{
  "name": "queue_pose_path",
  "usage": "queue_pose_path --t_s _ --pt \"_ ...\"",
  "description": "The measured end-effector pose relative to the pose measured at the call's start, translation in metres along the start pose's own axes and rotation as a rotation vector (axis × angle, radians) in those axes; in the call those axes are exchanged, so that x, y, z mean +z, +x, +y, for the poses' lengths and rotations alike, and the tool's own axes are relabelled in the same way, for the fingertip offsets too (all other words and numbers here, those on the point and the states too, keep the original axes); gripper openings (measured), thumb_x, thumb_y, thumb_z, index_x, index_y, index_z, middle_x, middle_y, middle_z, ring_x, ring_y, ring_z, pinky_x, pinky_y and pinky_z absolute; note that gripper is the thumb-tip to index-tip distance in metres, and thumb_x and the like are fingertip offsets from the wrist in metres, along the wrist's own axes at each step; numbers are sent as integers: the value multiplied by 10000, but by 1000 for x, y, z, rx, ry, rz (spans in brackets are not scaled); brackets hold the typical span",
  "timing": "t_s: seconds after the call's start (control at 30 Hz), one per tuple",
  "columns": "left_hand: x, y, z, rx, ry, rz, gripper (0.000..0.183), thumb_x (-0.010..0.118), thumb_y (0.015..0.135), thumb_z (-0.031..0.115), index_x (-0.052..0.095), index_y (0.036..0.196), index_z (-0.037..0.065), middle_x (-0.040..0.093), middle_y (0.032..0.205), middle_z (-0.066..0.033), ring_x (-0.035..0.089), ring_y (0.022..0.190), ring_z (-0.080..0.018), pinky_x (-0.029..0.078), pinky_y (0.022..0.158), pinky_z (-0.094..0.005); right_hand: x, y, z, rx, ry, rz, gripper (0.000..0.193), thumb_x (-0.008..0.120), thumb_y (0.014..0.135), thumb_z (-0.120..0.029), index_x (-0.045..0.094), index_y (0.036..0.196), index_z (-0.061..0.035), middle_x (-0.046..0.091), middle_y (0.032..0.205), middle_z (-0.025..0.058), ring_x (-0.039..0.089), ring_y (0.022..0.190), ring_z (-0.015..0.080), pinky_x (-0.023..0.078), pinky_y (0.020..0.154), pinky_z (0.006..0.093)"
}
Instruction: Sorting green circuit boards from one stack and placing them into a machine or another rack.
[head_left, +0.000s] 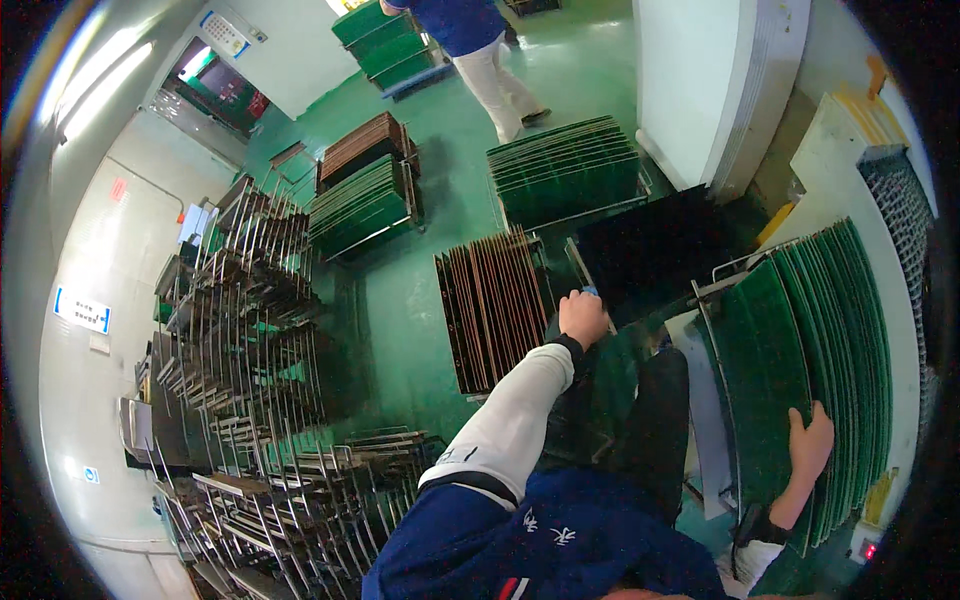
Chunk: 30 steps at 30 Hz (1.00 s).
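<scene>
My left hand (584, 318) reaches forward, its fingers closed around the near end bar of a rack that holds black panels (650, 245). Something small and blue shows beside its fingertips. At the right, my right hand (810, 440) is on the outer part of a row of upright green boards (765, 345). Its thumb and fingers pinch the edge of one green board; part of the grip is hidden. These boards lean closely side by side in a metal rack (712, 288).
Racks of brown-edged boards (490, 310) and green boards (565, 170) stand ahead on the green floor. Stacked metal frames (250, 330) crowd the left. Another person (485, 75) stands at the far side. A white wall column (700, 90) rises behind the black panels.
</scene>
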<state>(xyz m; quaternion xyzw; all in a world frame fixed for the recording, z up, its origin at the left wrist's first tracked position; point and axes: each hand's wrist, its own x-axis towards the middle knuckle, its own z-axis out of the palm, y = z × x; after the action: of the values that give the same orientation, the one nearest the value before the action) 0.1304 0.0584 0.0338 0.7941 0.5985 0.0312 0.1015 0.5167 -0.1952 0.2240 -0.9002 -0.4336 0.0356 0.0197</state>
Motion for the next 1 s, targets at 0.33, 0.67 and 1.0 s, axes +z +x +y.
queue_pose_path --t_s 0.33,0.67,1.0 --pt "0 -3 0 -9 -60 74 241 663 775 259 764 850 53 710 896 -133 634 970 -313 493 800 -456 5 3 7 33 3 -39 619 689 884 -390 549 1347 -4 633 1191 234 580 1120 404 454 965 480" --pt "4 -2 -1 -3 -61 131 228 644 769 241 755 812 47 709 887 -142 637 943 -326 489 773 -469 -3 0 -4 56 23 -35 594 717 870 -353 578 1317 11 646 1171 234 597 1116 393 467 965 465" --pt "-9 0 4 -16 -1 -48 318 675 796 319 724 948 44 686 963 -136 617 991 -339 504 828 -485 14 0 13 1 23 48 600 712 878 -363 570 1319 19 644 1137 230 600 1078 396 470 947 469"
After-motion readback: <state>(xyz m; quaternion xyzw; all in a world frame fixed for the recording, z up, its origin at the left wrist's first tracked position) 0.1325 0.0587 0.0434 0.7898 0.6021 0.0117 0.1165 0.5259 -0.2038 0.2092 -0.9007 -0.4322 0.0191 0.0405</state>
